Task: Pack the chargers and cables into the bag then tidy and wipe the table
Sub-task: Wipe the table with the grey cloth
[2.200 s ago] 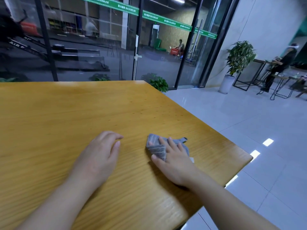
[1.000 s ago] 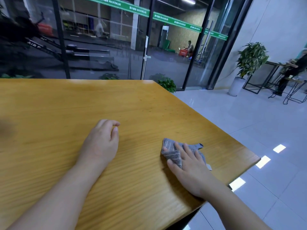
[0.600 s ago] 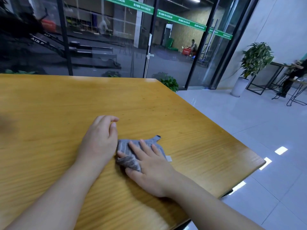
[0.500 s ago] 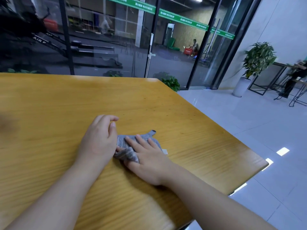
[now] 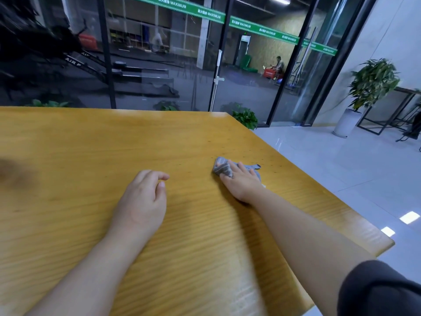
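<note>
A small grey cloth (image 5: 221, 168) lies crumpled on the yellow wooden table (image 5: 91, 144), right of centre. My right hand (image 5: 242, 182) presses flat on the cloth with straight fingers, arm stretched forward. My left hand (image 5: 143, 201) rests palm down on the tabletop to the left of it, fingers loosely curled, holding nothing. No chargers, cables or bag are in view.
The table's right edge (image 5: 330, 190) runs diagonally close to the cloth, with grey tiled floor beyond. Glass doors stand behind the table. A potted plant (image 5: 371, 87) and a metal-frame table are at the far right. A dark blur marks the left edge of the view.
My right hand has pushed the cloth away from my left hand, forward and to the right across the table. The left hand has stayed in place.
</note>
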A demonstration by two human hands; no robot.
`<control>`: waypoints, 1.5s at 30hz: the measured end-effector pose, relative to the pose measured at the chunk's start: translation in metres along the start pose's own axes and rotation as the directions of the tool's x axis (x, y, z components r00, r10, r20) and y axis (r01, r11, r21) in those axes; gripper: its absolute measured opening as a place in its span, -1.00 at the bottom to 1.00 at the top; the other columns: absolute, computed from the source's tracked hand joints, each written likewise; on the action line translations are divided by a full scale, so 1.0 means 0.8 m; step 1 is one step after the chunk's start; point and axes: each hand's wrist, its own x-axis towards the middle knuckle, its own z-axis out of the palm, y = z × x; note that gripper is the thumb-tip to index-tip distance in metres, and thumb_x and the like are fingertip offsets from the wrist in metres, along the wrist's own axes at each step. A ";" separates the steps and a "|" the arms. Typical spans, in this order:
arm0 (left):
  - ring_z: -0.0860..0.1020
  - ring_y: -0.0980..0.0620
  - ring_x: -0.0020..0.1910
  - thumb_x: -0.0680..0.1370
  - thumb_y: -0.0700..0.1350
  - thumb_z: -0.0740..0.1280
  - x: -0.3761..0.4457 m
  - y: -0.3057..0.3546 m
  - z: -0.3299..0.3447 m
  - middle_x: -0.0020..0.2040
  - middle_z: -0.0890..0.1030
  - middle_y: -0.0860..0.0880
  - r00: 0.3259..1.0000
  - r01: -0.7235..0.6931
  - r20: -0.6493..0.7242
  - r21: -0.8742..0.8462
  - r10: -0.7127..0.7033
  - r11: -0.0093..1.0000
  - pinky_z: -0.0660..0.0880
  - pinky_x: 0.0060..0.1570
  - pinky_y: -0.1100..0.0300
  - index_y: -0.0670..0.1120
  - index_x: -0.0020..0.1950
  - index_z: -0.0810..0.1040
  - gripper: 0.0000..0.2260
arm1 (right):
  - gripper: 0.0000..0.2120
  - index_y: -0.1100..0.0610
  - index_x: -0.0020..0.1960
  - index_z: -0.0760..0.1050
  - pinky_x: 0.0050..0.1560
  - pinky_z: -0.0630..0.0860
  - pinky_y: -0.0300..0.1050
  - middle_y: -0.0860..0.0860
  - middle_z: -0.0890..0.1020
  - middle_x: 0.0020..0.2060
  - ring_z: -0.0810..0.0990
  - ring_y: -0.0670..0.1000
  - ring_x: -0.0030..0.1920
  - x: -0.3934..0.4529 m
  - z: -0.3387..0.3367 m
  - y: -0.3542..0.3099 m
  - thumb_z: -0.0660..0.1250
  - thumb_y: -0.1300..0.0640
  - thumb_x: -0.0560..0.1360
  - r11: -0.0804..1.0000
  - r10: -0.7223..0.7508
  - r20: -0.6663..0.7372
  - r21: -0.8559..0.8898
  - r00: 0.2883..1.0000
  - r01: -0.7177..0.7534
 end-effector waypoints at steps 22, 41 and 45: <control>0.45 0.00 0.16 0.56 -0.21 0.18 -0.010 0.014 0.000 0.13 0.49 0.01 0.991 -0.070 0.115 0.021 0.067 0.997 0.31 0.15 0.18 -0.08 0.11 0.53 -0.81 | -0.58 -0.35 0.46 -0.02 0.44 -0.27 -0.16 -0.26 -0.07 0.51 -0.20 -0.19 0.50 -0.120 0.007 0.022 -0.05 -0.13 0.63 0.949 -0.314 0.013 0.034 0.949 0.313; 0.30 0.20 0.31 0.55 -0.06 0.25 -0.012 0.009 0.006 0.21 0.35 0.27 0.928 -0.230 0.335 0.174 0.162 0.958 0.19 0.20 0.35 0.13 0.24 0.49 -0.73 | -0.49 0.02 0.50 0.14 0.47 -0.05 0.15 0.00 0.17 0.51 0.01 0.05 0.51 0.045 -0.031 0.159 -0.16 -0.05 0.59 0.934 0.338 -0.136 0.169 0.931 -0.314; 0.26 0.22 0.35 0.58 0.00 0.16 -0.007 0.009 0.018 0.29 0.38 0.25 0.901 -0.268 0.398 0.205 0.169 0.941 0.13 0.21 0.39 0.18 0.28 0.45 -0.71 | -0.48 0.01 0.45 0.22 0.44 -0.01 0.16 0.02 0.23 0.48 0.09 0.08 0.48 0.087 -0.034 0.168 -0.18 -0.07 0.56 0.926 0.362 -0.143 0.171 0.921 -0.337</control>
